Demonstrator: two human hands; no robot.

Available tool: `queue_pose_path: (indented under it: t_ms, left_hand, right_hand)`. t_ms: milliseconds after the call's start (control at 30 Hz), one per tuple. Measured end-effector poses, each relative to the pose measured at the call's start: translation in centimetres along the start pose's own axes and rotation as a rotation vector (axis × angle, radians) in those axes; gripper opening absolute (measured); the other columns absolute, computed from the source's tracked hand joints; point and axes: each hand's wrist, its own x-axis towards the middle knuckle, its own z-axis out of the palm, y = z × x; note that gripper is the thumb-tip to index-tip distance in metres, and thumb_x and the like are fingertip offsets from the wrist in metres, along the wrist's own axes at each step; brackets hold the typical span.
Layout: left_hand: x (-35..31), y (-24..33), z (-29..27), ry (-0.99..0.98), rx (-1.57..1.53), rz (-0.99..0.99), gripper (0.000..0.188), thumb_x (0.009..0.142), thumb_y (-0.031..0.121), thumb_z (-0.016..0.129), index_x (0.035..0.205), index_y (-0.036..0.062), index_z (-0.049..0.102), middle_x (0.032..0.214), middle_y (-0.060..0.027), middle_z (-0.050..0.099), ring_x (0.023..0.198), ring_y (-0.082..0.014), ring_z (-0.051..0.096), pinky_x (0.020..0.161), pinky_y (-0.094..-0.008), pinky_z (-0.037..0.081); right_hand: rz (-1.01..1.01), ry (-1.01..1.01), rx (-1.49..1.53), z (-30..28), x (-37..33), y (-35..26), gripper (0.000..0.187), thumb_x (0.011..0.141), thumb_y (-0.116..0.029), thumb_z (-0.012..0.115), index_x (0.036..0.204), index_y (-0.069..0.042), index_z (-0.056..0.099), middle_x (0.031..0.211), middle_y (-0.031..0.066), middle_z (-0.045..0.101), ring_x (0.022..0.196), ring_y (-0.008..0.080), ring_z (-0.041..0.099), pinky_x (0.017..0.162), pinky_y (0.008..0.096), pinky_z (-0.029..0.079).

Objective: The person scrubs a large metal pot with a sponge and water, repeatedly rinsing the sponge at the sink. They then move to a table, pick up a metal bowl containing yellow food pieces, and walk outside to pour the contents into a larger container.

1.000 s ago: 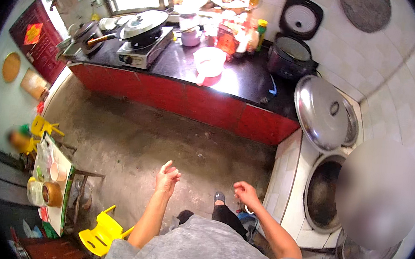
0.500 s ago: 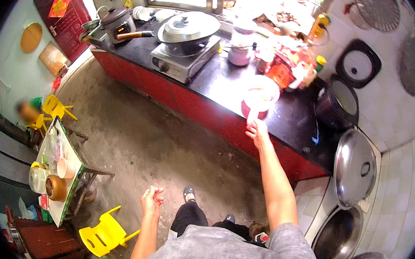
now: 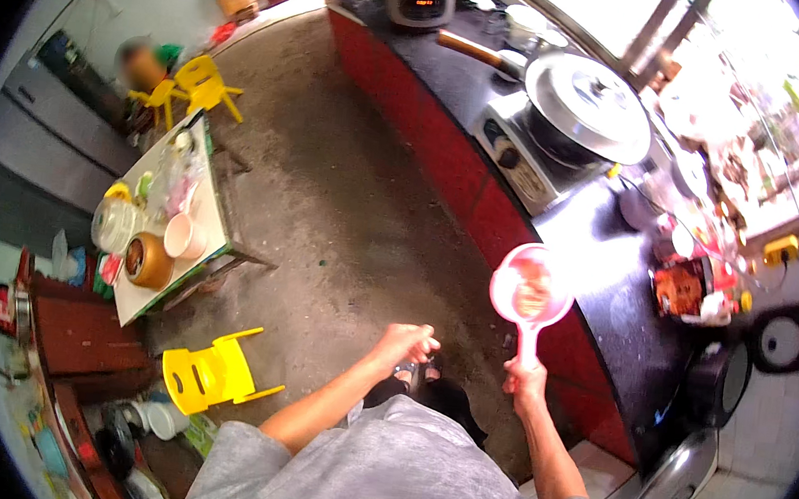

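Standing at the left, a pale, green-edged surface point(image 3: 129, 305) carries a clear container point(image 3: 116, 225), a brown pot point(image 3: 150, 261) and a pink cup point(image 3: 185, 238), close together. Near it, a yellow chair point(image 3: 212, 371) rests on the floor point(image 3: 344, 225). Farther right, the left hand point(image 3: 405, 343) hovers in front of the grey shirt point(image 3: 397, 471) with its fingers curled; whether the tips meet, I cannot tell. Next comes the right hand point(image 3: 526, 384), wrapped around the handle of a pink dipper point(image 3: 528, 323), whose bowl is held up near the edge of a dark surface point(image 3: 611, 328); something reddish point(image 3: 534, 289) shows inside, too unclear to name. On that surface, a silver stove point(image 3: 520, 170) bears a black pan point(image 3: 561, 142) under a metal lid point(image 3: 586, 109); farther right stand a red package point(image 3: 679, 288) and a dark cooker point(image 3: 714, 383).
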Motion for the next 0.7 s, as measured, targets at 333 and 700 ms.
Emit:
queue_pose_path:
  t_ms: [333,700]
  left_hand:
    - [2.5,7.9,-4.9,0.236,-0.407,0.301,0.042,0.087,0.022,0.063,0.122,0.0033,0.049,0.087,-0.0057,0.061,0.075,-0.0138,0.06,0.06,-0.0252,0.049]
    - [-0.8,19.2,-30.7,0.478,-0.351,0.265,0.047,0.08,0.006,0.06,0.125,0.0014,0.047,0.087,-0.0095,0.059,0.057,-0.0139,0.057,0.049,-0.0256,0.046]
  right_hand:
    - [-0.21,-0.804,-0.352,25.2,6.0,-4.0,0.015,0.073,-0.009,0.055,0.086,-0.003,0.056,0.064,0.0037,0.056,0.052,0.0109,0.052,0.046,0.0243,0.042]
    - [-0.858,-0.936,-0.673,55.2,11.7,-17.2,0.016,0.085,-0.014,0.06,0.094,-0.002,0.063,0.083,0.0162,0.065,0.075,0.023,0.066,0.068,0.034,0.05]
